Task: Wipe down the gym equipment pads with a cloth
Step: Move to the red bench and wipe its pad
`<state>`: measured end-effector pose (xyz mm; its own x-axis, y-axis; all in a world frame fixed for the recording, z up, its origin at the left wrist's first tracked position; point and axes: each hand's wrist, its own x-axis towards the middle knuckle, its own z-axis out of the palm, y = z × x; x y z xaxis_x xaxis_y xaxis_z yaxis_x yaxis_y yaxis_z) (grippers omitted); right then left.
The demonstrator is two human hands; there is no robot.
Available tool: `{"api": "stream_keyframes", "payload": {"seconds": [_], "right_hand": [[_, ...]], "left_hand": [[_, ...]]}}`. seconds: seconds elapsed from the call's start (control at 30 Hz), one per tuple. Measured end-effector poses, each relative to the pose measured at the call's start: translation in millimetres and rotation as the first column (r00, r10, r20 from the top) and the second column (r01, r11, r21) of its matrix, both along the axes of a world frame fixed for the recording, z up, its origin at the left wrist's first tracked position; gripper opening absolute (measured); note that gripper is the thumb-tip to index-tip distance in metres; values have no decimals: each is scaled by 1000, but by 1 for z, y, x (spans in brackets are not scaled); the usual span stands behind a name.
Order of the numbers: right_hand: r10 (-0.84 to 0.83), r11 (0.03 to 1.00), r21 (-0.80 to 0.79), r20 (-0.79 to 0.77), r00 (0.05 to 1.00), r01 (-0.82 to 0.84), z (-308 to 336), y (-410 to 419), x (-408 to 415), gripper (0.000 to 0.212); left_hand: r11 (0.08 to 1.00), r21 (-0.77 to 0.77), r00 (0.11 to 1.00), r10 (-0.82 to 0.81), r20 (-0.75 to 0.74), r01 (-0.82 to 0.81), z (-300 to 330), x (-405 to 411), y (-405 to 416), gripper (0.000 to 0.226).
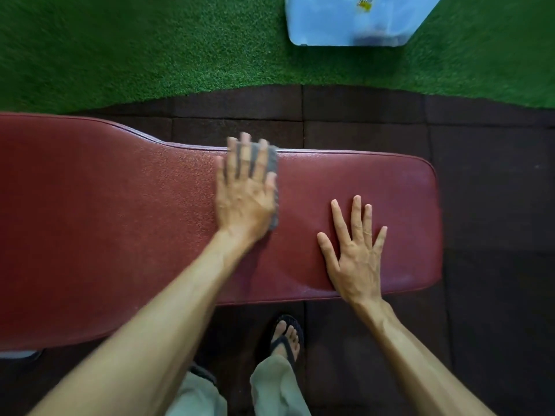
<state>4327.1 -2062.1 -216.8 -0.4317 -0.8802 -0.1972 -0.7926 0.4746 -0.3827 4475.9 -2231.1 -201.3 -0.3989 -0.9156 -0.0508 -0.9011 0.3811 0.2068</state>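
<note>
The left hand (244,193) lies flat on the red pad (120,235), fingers spread wide and pressing a grey cloth (271,166) down onto the vinyl. The cloth sits under the palm and fingers, near the far edge of the pad, about midway along its narrow section. Grey shows between the fingers and in a strip past the thumb side of the hand. The hand is blurred, the cloth with it.

The right hand (354,259) is also flat on the pad, palm down, all five fingers fanned out and holding nothing. It rests nearer the rounded right end of the pad and closer to the near edge, well apart from the cloth. This hand is sharp.

The pad itself runs left to right across the view, wide at the left and narrowing toward the right, with piping along its rim. Its pebbled surface looks slightly shiny around the left hand.

Below the near edge, a foot in a dark flip-flop (285,334) stands on the dark rubber floor tiles (495,205), with pale trouser legs (276,388) above it. Beyond the pad the tiles give way to green artificial turf (135,46), and a pale blue plastic bin (351,22) stands on it at the top of the view.
</note>
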Motion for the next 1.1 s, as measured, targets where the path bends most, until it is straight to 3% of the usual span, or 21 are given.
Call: {"api": "stream_keyframes", "payload": {"seconds": [0.17, 0.3, 0.4, 0.53, 0.63, 0.7, 0.77, 0.9, 1.0, 1.03, 1.1], "right_hand": [[-40, 999, 12, 22, 999, 40, 1, 14, -11, 65], [-44, 999, 14, 48, 998, 44, 2, 25, -18, 64], [-25, 1000, -9, 103, 994, 26, 2, 27, -25, 62], [-83, 991, -87, 230, 970, 105, 9, 26, -28, 60], [-102, 976, -159, 281, 954, 151, 21, 10, -15, 59], [-43, 974, -205, 266, 963, 100, 24, -12, 3, 59], [-5, 983, -180, 227, 974, 47, 20, -34, 25, 60], [-26, 995, -95, 49, 998, 31, 10, -29, 52, 64], [81, 995, -54, 6, 997, -80, 7, 8, 36, 68], [61, 998, -35, -2, 998, -61, 4, 21, 23, 68], [-132, 991, 23, 1, 991, 132, 1, 37, -13, 68]], "left_hand": [[995, 9, 995, 103, 16, -103, 8, 39, 47, 62], [996, 85, 999, 29, -27, -27, 4, -4, 131, 64], [989, 133, 988, 88, -125, -71, 4, -49, 131, 64], [955, 257, 952, -70, -297, 150, 16, -51, 106, 62], [996, 62, 994, -62, -93, 68, 8, -8, 69, 62], [1000, 27, 1000, -5, 27, 4, 1, 20, 50, 63], [999, 11, 995, -45, 94, 45, -3, 29, 47, 62], [999, -8, 995, -53, 86, 54, -4, 26, 51, 62], [999, -4, 995, -39, 93, 39, -4, 27, 49, 63], [999, -12, 994, -36, 103, 37, -4, 27, 49, 63], [999, -21, 993, -33, 117, 36, -4, 24, 50, 63]]}}
